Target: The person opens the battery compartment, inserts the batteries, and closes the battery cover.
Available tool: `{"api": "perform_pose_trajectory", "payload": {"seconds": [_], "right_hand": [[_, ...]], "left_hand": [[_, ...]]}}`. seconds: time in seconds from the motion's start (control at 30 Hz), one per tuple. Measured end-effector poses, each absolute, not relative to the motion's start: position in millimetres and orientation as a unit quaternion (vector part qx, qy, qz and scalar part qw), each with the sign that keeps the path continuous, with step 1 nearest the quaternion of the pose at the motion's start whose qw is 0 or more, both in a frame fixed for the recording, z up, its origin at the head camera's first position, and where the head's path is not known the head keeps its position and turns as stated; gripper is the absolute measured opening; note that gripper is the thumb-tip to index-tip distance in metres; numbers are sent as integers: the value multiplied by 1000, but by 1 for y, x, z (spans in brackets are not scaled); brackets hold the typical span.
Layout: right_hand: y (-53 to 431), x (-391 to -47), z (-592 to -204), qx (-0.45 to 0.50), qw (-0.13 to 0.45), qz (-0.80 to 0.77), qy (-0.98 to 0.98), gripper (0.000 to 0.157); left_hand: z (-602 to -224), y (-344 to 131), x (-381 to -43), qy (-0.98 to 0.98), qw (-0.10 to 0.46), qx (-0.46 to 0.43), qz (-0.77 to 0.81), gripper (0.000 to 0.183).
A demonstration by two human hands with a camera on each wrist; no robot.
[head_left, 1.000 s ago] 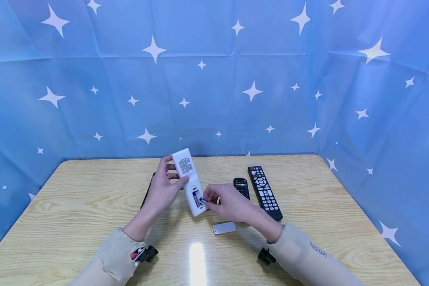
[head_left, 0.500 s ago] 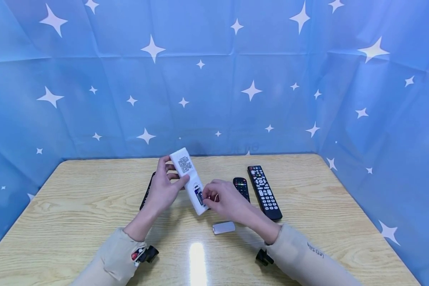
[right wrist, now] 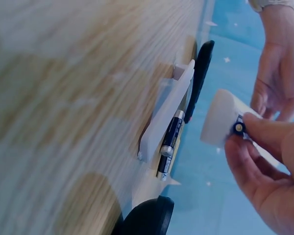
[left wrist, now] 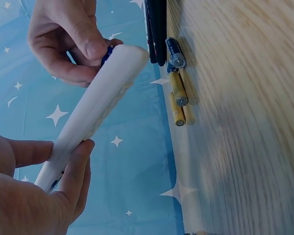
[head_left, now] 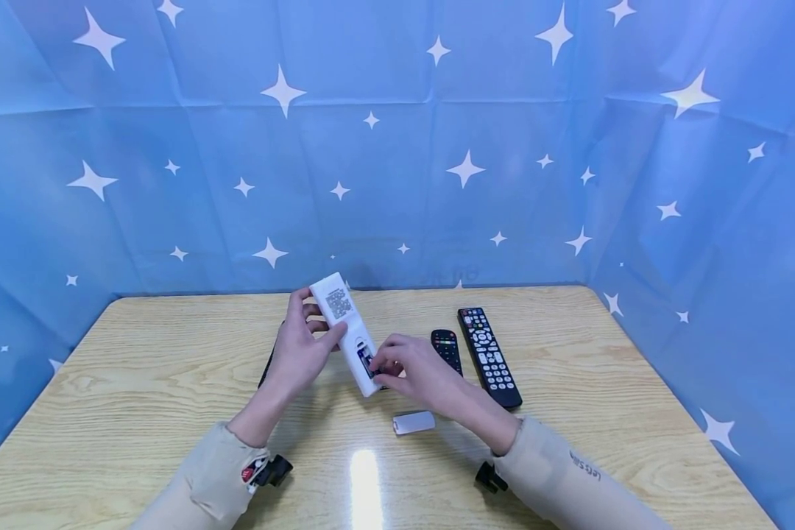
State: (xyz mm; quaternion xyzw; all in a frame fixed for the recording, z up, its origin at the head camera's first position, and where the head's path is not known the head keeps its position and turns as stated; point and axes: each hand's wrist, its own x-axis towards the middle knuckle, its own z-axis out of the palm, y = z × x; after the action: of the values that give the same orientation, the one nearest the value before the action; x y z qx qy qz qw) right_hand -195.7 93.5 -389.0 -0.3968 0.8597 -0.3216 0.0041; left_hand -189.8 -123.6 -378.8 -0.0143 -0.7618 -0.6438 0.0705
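Note:
My left hand [head_left: 299,353] grips a white remote control [head_left: 340,303] by its upper part, its back turned toward the head camera and held above the table. Its battery compartment [head_left: 364,356] is uncovered, and a battery shows inside. At the lower end of the compartment, my right hand [head_left: 419,370] pinches a dark blue battery [right wrist: 239,128] between thumb and fingers. One end of this battery faces the right wrist camera; the fingers hide most of the rest. In the left wrist view, a blue sliver of the battery [left wrist: 107,56] sticks out beside the remote's end.
A white battery cover [head_left: 414,422] lies on the wooden table below the right hand. Two black remotes, one larger [head_left: 490,358] and one smaller [head_left: 446,346], lie to the right. Another dark remote [head_left: 270,359] is partly behind the left hand. Several loose batteries [left wrist: 179,89] lie on the tabletop.
The remote has shifted slightly left and tilted a little. The pinched battery, angled out at the compartment's right side a second ago, now sits at the opening, largely behind the right fingers.

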Motion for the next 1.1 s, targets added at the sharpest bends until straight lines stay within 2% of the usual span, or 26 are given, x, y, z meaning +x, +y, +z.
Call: {"api": "perform_pose_trajectory", "payload": {"seconds": [0.17,0.53,0.67,0.8,0.97,1.1], "right_hand": [[95,-195,-387,-414,20,-309,856,22],[97,-196,-387,-439,-9,-320,840,23],[98,-197,-388,-427,-15,-335,840,30],[99,-198,-388,-391,21,-370,842,47],[99,-199,-386,-348,96,-416,835,70],[100,-198,-385,-349,137,-436,818,81]], "left_hand": [[-378,-125,-190,-758,66,-5,-649,68],[-378,-126,-191,-753,50,-2,-656,67],[-377,-126,-190,-748,49,-5,-662,66],[-376,-127,-190,-741,50,-11,-669,66],[-375,-128,-190,-732,46,-22,-680,67],[-375,-130,-189,-724,39,-33,-688,67]]}}
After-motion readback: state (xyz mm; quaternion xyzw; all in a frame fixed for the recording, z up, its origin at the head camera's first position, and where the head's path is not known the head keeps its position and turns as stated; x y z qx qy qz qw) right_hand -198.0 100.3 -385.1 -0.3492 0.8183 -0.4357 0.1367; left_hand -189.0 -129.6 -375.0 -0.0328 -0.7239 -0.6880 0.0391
